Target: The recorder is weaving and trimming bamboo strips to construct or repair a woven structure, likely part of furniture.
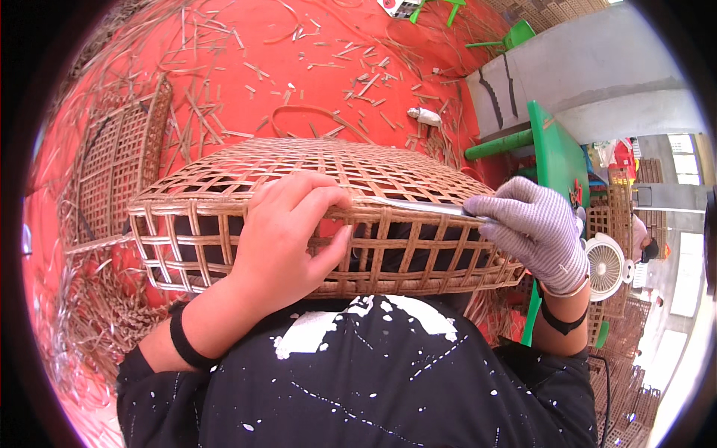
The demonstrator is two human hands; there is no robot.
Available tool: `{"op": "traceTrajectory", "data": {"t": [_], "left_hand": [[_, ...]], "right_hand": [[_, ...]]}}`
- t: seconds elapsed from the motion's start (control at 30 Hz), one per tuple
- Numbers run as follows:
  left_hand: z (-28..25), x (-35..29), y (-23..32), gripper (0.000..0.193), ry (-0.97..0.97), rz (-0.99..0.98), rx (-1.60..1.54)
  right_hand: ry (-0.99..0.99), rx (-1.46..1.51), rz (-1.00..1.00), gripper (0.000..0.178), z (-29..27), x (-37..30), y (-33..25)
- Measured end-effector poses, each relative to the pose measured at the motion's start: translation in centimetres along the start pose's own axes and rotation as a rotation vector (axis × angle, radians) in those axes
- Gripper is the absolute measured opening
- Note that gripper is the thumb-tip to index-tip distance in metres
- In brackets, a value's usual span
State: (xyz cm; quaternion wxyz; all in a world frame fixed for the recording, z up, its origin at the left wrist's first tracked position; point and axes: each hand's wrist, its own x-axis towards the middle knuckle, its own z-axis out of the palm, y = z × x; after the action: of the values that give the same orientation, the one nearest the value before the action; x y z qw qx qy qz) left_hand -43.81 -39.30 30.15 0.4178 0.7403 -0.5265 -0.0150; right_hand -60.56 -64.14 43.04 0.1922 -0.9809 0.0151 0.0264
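Steadying the woven basket (321,216) on the lap, the bare left hand (287,239) clamps its rim while the gloved right hand (534,228), fingers clenched, works a metal blade (418,207) along that rim.

tan lattice basket (321,179) – red floor (299,45) – grey striped glove (538,231)

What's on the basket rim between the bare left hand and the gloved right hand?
In the head view, a slim metal blade runs along the woven basket's top edge from the gloved right hand toward the bare left hand; otherwise only open rim weave.
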Motion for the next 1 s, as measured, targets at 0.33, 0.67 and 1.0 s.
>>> {"op": "traceTrajectory", "data": {"t": [0.33,0.67,1.0], "left_hand": [[0.8,0.4,0.1,0.025,0.042,-0.037,-0.009],[1.5,0.3,-0.5,0.022,0.09,0.014,0.029],[1.8,0.3,-0.7,0.022,0.137,0.04,0.025]], "right_hand": [[0.02,-0.14,-0.044,0.032,-1.2,1.7,0.7],[-0.092,-0.256,-0.123,0.036,-2.3,3.5,0.6],[-0.24,-0.467,-0.292,0.034,-3.9,5.7,-1.3]]}}
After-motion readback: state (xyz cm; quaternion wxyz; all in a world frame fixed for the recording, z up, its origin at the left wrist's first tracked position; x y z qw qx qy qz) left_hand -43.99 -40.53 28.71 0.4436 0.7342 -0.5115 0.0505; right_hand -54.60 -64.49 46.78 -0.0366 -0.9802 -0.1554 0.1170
